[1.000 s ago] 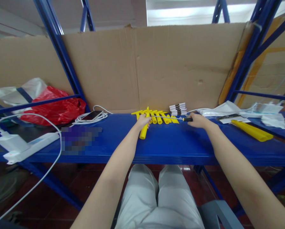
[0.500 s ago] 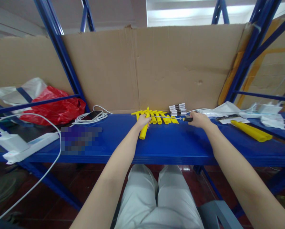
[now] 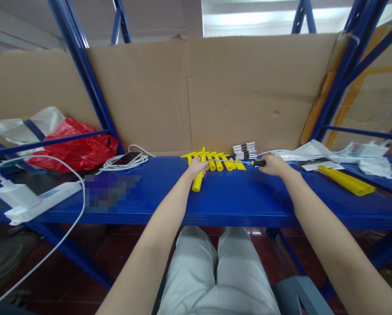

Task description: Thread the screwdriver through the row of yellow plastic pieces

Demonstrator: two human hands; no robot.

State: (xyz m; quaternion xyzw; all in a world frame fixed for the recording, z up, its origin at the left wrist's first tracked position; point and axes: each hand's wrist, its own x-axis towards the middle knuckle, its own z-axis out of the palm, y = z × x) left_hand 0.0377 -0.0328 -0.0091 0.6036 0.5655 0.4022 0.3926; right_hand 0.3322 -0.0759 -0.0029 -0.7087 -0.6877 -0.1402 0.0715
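My left hand [image 3: 197,166] is closed around a yellow T-shaped plastic piece [image 3: 197,183] with an open tubular end toward me. In my right hand [image 3: 273,165] is a screwdriver [image 3: 258,163] with a black-and-yellow handle. Its long metal shaft points left, toward the held piece; whether the tip touches it is hidden by my left fingers. Behind the shaft lies a row of several similar yellow T-shaped pieces [image 3: 219,165] on the blue table [image 3: 235,192]. Beyond the screwdriver sits a stack of white sticks with dark bands [image 3: 245,151].
At right lie yellow tubes [image 3: 347,180], a black-and-white packet [image 3: 319,165] and white plastic wrap [image 3: 309,151]. A phone [image 3: 130,157] with a coiled white cable, a power strip [image 3: 48,201] and a red bag [image 3: 74,146] are left. Cardboard [image 3: 229,92] stands behind.
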